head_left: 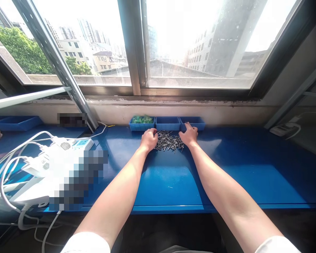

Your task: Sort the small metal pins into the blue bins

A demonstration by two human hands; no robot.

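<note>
One table (pixel 170 184) ran underneath; three bins (pixel 168 123) stood just beyond the left hand (pixel 149 139) and right hand (pixel 190 135). The left was curled, its grip unclear; the right's fingers were spread near the rightmost bin (pixel 201 124). Metal pins (pixel 169 141) lay piled between the two, likely best contained with low, even palms either side.

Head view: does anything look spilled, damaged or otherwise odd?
Loose metal pieces lie heaped on the blue table, outside the bins, much like a spill. Paint under the window looks ragged, possibly peeling.
</note>
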